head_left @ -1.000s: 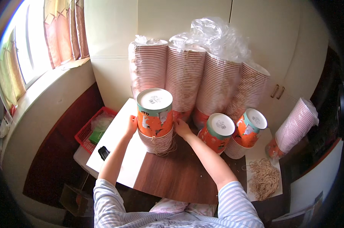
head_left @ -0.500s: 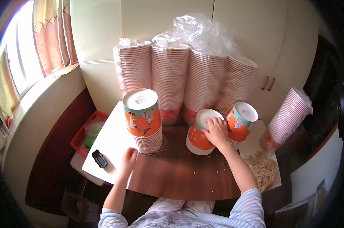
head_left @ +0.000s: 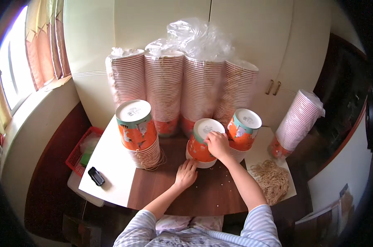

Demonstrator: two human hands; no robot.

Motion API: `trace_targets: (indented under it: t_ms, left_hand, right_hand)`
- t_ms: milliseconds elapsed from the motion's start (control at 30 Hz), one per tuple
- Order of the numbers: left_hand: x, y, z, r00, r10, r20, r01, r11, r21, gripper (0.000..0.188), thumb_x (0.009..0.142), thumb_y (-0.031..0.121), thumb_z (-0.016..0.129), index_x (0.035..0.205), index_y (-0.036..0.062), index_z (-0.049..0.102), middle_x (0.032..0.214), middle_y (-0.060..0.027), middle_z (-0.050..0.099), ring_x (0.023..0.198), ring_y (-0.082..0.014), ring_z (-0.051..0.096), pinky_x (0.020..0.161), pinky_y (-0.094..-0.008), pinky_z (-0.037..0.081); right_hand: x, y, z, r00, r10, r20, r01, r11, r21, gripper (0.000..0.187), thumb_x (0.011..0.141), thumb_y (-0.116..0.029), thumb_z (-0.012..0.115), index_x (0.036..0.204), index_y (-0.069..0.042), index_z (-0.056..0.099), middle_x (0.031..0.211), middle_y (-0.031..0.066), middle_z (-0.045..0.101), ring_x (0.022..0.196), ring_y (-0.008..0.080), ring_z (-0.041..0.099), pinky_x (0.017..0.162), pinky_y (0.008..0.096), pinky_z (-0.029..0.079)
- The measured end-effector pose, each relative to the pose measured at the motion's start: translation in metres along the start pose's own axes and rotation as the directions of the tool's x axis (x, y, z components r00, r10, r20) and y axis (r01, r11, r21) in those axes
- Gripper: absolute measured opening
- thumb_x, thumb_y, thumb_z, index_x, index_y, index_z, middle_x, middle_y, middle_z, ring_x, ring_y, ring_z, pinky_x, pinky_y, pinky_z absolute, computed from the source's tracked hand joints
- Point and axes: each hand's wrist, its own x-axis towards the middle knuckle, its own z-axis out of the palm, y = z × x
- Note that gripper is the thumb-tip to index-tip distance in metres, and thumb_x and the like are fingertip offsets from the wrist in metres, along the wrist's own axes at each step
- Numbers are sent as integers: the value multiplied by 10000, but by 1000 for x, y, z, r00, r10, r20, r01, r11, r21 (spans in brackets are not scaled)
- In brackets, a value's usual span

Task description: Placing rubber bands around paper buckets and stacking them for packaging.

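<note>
Our right hand grips the middle cup stack from above, its axis upright; our left hand lies open on the table just beside it.

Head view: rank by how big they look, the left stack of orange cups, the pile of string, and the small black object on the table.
1. Left stack of orange cups
2. Pile of string, smaller, though it lies flat, so this is unsure
3. Small black object, clearly smallest

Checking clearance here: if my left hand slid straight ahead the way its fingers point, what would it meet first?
Probably the middle cup stack: the left hand lies on the table, fingers pointing at its base. Depth is hard to judge.
</note>
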Motion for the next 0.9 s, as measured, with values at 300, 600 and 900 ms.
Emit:
trace_targets:
  t_ms: [300,600,900]
  left_hand:
    - [-1,0,6,1000,-23,-12,22,998,-60,486,713,164,589,1151,43,414,1170,-143,414,1113,-310,403,894,-424,359]
    - [-1,1,8,996,-8,-93,14,998,61,454,656,133,581,1096,95,477,1079,-97,460,1033,-273,437,826,-405,382]
    - [-1,3,6,998,-18,-66,25,992,120,473,628,155,586,1086,91,485,1073,-102,473,1028,-274,437,826,-406,378]
  right_hand:
    - [3,0,-2,1000,18,22,-18,1000,23,113,753,-171,597,729,-75,542,776,54,586,784,240,563,680,388,379]
    - [5,-5,-2,1000,-19,1,19,1000,8,129,730,-172,609,685,-77,535,731,54,576,741,248,553,674,373,358]
    - [13,-16,-16,998,-60,-26,59,997,-45,115,767,-182,578,728,-77,553,755,60,589,757,226,560,714,366,329]
